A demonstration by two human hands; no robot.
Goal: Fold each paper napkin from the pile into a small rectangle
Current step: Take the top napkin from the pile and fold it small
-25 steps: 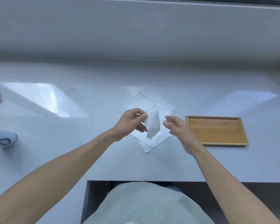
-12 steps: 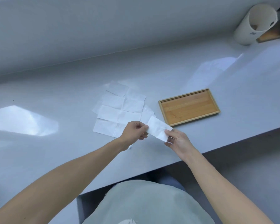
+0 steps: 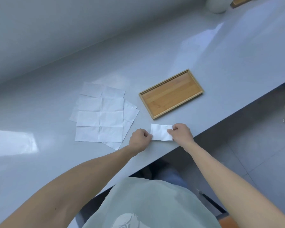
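Pile: I see the napkin pile (image 3: 99, 116) on the counter (image 3: 171, 51), at 9 o'clock from the tray (image 3: 171, 94).
Folded napkin (image 3: 161, 132): near the counter's front edge, at 6 o'clock from the tray.
Cup (image 3: 216, 4): far off at 1 o'clock.

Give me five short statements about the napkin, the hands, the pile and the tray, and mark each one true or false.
1. Both hands pinch the folded napkin, the left hand at one end and the right hand at the other. True.
2. The wooden tray holds folded napkins. False: nothing lies in it.
3. The pile of napkins lies to the left of the tray. True.
4. The held napkin rests on top of the pile. False: it is apart from the pile, near the counter edge.
5. The napkins in the pile are crumpled into balls. False: they lie flat and opened out.
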